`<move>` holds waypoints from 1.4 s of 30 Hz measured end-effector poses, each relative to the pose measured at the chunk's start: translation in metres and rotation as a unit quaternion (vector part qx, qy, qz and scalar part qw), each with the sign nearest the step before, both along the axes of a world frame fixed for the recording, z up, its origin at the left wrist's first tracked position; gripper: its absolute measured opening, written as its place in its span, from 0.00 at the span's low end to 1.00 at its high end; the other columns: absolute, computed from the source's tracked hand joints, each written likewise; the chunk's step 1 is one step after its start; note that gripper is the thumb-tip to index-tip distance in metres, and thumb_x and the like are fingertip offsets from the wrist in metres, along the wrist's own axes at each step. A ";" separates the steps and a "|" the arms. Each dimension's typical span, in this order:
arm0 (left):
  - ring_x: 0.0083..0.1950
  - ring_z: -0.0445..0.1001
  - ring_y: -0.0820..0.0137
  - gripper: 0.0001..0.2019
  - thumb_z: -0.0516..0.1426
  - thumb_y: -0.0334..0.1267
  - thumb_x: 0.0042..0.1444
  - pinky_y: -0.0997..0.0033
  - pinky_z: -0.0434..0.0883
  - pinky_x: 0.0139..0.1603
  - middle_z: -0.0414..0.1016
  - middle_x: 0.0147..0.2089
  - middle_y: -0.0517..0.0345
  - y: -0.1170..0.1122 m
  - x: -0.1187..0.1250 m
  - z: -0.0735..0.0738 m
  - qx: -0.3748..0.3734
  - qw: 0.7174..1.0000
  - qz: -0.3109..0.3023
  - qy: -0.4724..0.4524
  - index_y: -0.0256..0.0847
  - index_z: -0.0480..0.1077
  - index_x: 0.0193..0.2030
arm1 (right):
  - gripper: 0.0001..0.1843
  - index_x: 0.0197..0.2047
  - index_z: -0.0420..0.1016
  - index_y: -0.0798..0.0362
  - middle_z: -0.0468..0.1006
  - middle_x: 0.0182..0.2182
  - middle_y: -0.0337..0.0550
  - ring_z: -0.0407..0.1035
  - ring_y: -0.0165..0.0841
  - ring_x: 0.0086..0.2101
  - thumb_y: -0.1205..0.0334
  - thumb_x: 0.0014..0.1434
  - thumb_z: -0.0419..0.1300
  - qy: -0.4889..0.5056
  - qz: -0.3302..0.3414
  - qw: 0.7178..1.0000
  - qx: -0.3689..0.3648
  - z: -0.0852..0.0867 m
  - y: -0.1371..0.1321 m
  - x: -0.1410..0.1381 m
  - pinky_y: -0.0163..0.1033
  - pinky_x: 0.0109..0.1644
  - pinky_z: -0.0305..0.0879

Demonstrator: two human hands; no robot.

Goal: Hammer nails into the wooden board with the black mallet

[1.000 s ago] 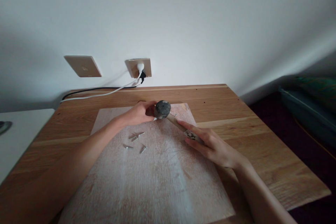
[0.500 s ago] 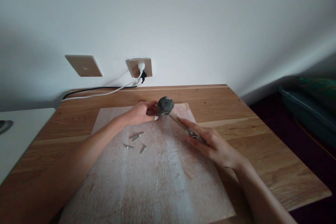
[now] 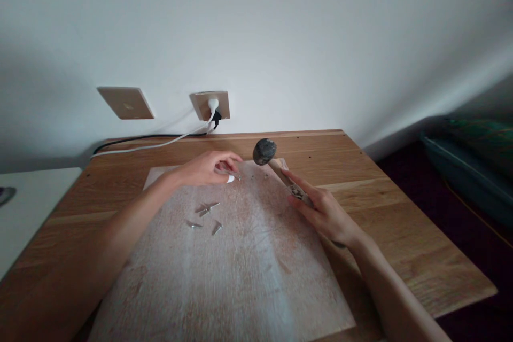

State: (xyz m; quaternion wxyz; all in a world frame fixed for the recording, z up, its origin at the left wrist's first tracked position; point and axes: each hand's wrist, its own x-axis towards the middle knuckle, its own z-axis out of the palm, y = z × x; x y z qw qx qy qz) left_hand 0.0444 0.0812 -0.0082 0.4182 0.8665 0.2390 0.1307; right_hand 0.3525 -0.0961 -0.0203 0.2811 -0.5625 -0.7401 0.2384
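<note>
My right hand [image 3: 326, 214] grips the handle of a mallet [image 3: 264, 151] with a dark, worn head, raised above the far part of a pale, worn board [image 3: 224, 283]. Beside the mallet head, my left hand [image 3: 206, 168] hovers low over the board. Its fingers are curved with thumb and forefinger apart, and a white wrap or nail shows at the thumb tip. Close to that thumb is a small metal fastener [image 3: 239, 177]; two more small metal spots lie to its right. Several loose silvery nails or screws [image 3: 206, 208] lie on the board nearer me.
The board rests on a wooden tabletop [image 3: 401, 235] against a white wall. A wall socket [image 3: 216, 106] holds a white plug and a black plug, with cables running left along the table's back edge. A white surface [image 3: 36, 197] stands at the left.
The mallet head has lifted and shifted right, away from my left hand. The fastener by my left thumb is now visible. The loose metal pieces have stayed in place.
</note>
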 end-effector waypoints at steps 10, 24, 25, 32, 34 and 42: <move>0.30 0.70 0.70 0.05 0.59 0.30 0.49 0.71 0.60 0.31 0.74 0.30 0.63 -0.048 -0.017 0.041 0.109 0.972 -0.032 0.205 0.43 0.70 0.33 | 0.33 0.78 0.59 0.47 0.77 0.65 0.50 0.75 0.48 0.61 0.60 0.73 0.55 -0.002 0.000 1.000 -0.011 -0.001 0.003 0.000 0.57 0.64 0.72; 0.27 0.65 0.69 0.08 0.58 0.25 0.44 0.66 0.53 0.30 0.70 0.25 0.62 -0.053 -0.022 0.022 0.175 0.964 -0.013 0.202 0.43 0.64 0.23 | 0.34 0.79 0.56 0.46 0.87 0.51 0.48 0.84 0.47 0.43 0.58 0.73 0.52 -0.038 -0.003 0.999 -0.033 0.003 0.004 -0.003 0.53 0.49 0.80; 0.27 0.65 0.69 0.08 0.57 0.26 0.45 0.67 0.54 0.30 0.71 0.25 0.62 -0.050 -0.023 0.022 0.176 0.964 -0.007 0.198 0.43 0.65 0.24 | 0.34 0.80 0.55 0.47 0.88 0.50 0.48 0.84 0.48 0.43 0.58 0.73 0.52 -0.036 -0.003 0.999 -0.038 0.004 0.005 -0.003 0.54 0.49 0.80; 0.29 0.71 0.73 0.03 0.57 0.30 0.53 0.72 0.62 0.33 0.76 0.29 0.61 -0.026 -0.026 0.012 0.163 0.982 0.059 0.077 0.41 0.71 0.34 | 0.34 0.79 0.56 0.46 0.88 0.51 0.45 0.83 0.50 0.51 0.58 0.74 0.52 -0.030 -0.007 0.999 -0.026 0.002 0.003 -0.004 0.54 0.53 0.79; 0.32 0.73 0.72 0.04 0.57 0.30 0.54 0.71 0.64 0.35 0.77 0.32 0.60 -0.024 -0.024 0.006 0.165 0.983 0.063 0.054 0.40 0.72 0.35 | 0.34 0.80 0.55 0.45 0.87 0.53 0.46 0.82 0.49 0.52 0.58 0.74 0.53 -0.037 -0.006 0.999 -0.016 0.000 0.003 -0.003 0.54 0.54 0.79; 0.38 0.75 0.69 0.09 0.55 0.29 0.61 0.69 0.67 0.41 0.78 0.41 0.55 -0.024 -0.017 -0.009 0.219 0.975 0.038 0.029 0.41 0.77 0.40 | 0.34 0.80 0.54 0.44 0.84 0.58 0.47 0.80 0.48 0.56 0.60 0.74 0.53 -0.047 -0.009 0.999 -0.004 -0.002 0.003 -0.003 0.53 0.55 0.80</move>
